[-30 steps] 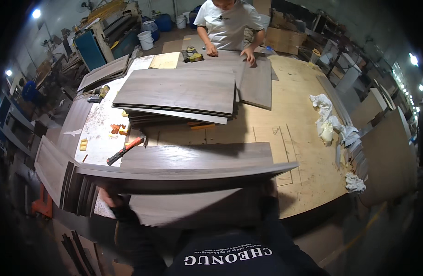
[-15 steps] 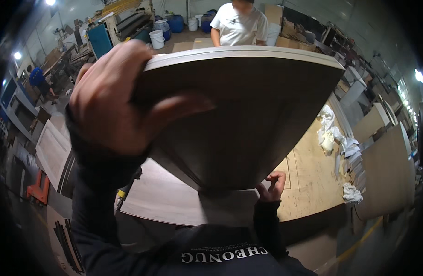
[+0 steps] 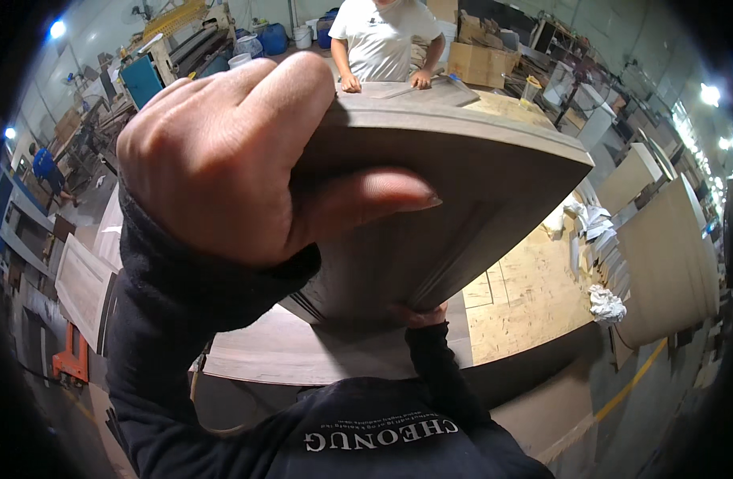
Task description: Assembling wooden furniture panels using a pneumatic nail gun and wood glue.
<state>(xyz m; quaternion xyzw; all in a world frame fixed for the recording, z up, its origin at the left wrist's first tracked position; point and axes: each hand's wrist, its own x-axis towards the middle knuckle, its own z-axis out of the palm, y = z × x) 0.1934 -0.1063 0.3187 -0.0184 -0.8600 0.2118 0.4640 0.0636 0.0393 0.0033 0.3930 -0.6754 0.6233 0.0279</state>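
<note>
A wooden cabinet door panel (image 3: 406, 247) stands tilted up in front of me, its dark grooved face toward me and its pale edge uppermost. My left hand (image 3: 231, 160) grips it at the upper left, fingers over the top edge and thumb stretched along the near face. Low on the right, my right hand (image 3: 426, 318) holds the panel's bottom end, its fingers partly hidden. Beneath lies another wood-grain panel (image 3: 286, 351), flat on the workbench (image 3: 534, 299).
Across the bench, a person in a white shirt (image 3: 382, 40) rests both hands by another panel (image 3: 442, 93). Crumpled white cloths (image 3: 606, 303) lie along the bench's right edge. Large boards (image 3: 669, 263) stand at right; an orange jack (image 3: 71, 359) stands at left.
My right hand has moved leftward along the panel's bottom end. The panel has tipped slightly, showing the person's hands and the panel beyond. My left hand keeps its grip on the top edge.
</note>
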